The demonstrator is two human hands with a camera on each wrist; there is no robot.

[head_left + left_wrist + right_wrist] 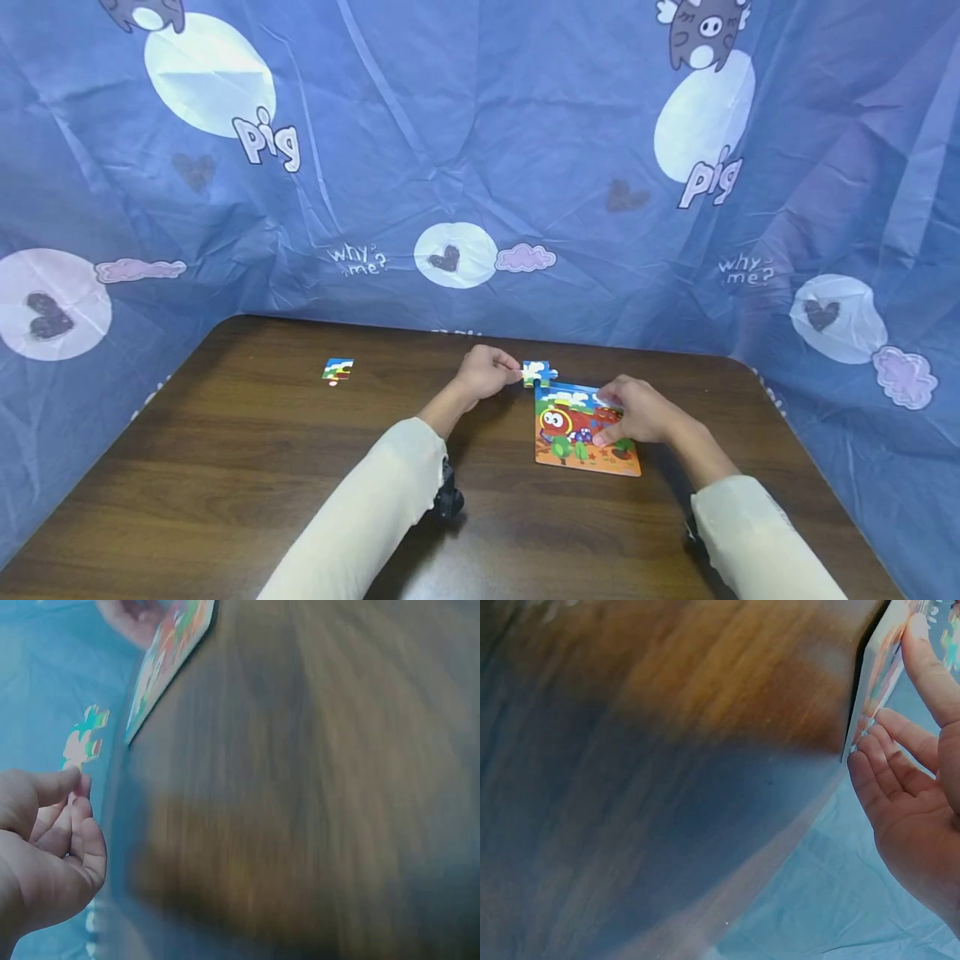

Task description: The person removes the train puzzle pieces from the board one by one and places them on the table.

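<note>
Between thumb and fingertips, my left hand (486, 372) pinches a jigsaw puzzle piece (536, 373) with blue sky, white cloud and a bit of green. The piece is just past the top left corner of a puzzle board (576, 462), raised above the table in the left wrist view. A red cartoon character with round eyes is pictured on the board, over orange ground. My right hand (637, 410) rests on the board's right side, thumb and fingers spread and touching its face, as the right wrist view (922, 780) also shows. Its fingers cover part of the picture.
Another puzzle piece (337, 369) lies alone at the back left of the brown wooden table (247, 467). A blue printed cloth (450, 167) hangs behind the table's back edge and along both sides.
</note>
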